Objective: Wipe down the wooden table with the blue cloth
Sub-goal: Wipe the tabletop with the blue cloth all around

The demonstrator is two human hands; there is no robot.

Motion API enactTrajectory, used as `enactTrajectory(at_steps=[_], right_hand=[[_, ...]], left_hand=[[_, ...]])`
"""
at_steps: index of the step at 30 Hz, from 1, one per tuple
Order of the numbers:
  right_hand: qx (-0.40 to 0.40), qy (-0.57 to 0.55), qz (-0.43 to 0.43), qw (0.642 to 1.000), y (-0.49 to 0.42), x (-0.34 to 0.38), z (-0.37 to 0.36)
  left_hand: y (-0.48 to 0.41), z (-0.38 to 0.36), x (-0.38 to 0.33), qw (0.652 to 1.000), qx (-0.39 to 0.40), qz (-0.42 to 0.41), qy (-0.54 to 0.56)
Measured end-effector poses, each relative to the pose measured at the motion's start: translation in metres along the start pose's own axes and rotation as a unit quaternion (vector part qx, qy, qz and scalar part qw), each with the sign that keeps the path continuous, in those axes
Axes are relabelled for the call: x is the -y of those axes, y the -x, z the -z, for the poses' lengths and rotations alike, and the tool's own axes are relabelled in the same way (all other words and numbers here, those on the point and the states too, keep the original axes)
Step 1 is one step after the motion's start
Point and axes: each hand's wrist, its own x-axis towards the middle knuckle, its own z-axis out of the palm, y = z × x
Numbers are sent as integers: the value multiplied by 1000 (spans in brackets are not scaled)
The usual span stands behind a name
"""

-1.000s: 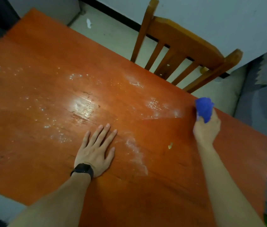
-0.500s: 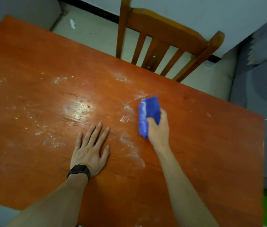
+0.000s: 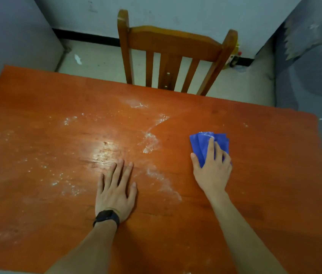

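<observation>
The reddish wooden table [image 3: 264, 175] fills most of the view. White powdery smears [image 3: 150, 141] cover its middle and left. A folded blue cloth [image 3: 201, 143] lies flat on the table right of centre, and my right hand [image 3: 211, 167] presses on it with fingers spread over its near half. My left hand [image 3: 114, 190] rests flat on the table with its fingers apart, holding nothing, and a black band sits on its wrist.
A wooden chair [image 3: 174, 56] stands at the table's far edge. A grey sofa [image 3: 314, 76] runs along the right side. A grey cabinet [image 3: 14, 32] stands at the far left, with pale floor [image 3: 97, 60] beyond the table.
My right hand swept the cloth from the far right edge leftward into the powder, then back to the right. The left hand stayed flat. The head view shifted.
</observation>
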Motion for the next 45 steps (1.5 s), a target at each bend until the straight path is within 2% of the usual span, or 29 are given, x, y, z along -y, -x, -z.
enactTrajectory(at_steps=[4, 7, 9, 12, 17, 19, 22, 24, 27, 29, 32, 34, 36, 37, 39, 42, 43, 45], right_hand=[[-63, -3, 61, 996, 6, 3, -18], [-35, -53, 143, 988, -1, -12, -13], [19, -172, 161, 972, -5, -25, 0], [70, -343, 63, 935, -19, -53, 34], [-29, -419, -84, 904, -66, -104, 64], [-74, -408, -134, 900, -92, -126, 64], [-126, -289, -134, 940, -126, -162, 51], [-107, -160, -136, 972, -140, -176, 39], [-102, -64, -150, 981, -150, -174, 26], [-120, -52, -123, 984, -159, -154, 19], [-100, -33, 54, 993, -143, -95, 4], [-25, -71, 187, 979, -121, -54, -2], [60, -158, 249, 954, -117, -39, -4], [75, -207, 241, 945, -124, -42, 0], [10, -245, 171, 954, -153, -64, 9], [-113, -181, 3, 977, -208, -113, 18], [-127, -147, -42, 980, -221, -125, 20], [-104, -101, -118, 982, -237, -125, 18]], left_hand=[[0, -1, -2, 1000, -1, 3, -9], [2, 1, -5, 1000, -6, 3, -25], [1, 6, -12, 999, -12, 19, -37], [-14, 16, -46, 999, -34, 25, -31], [-70, 9, -147, 995, -14, -95, -6], [-86, -3, -178, 991, 12, -133, -6], [-97, -20, -192, 990, 18, -137, -24], [-101, -26, -191, 991, 4, -134, -24], [-102, -31, -190, 991, -9, -131, -13], [-104, -30, -191, 992, -11, -126, -4], [-104, -30, -191, 992, -11, -124, -5], [-105, -30, -190, 993, -10, -119, -1], [-103, -30, -189, 993, -9, -116, -1], [-103, -31, -189, 993, -8, -116, -2], [-104, -31, -189, 993, -8, -119, 3], [-106, -32, -189, 993, -15, -118, 5], [-106, -33, -189, 993, -15, -119, 6], [-106, -34, -188, 993, -13, -118, 8]])
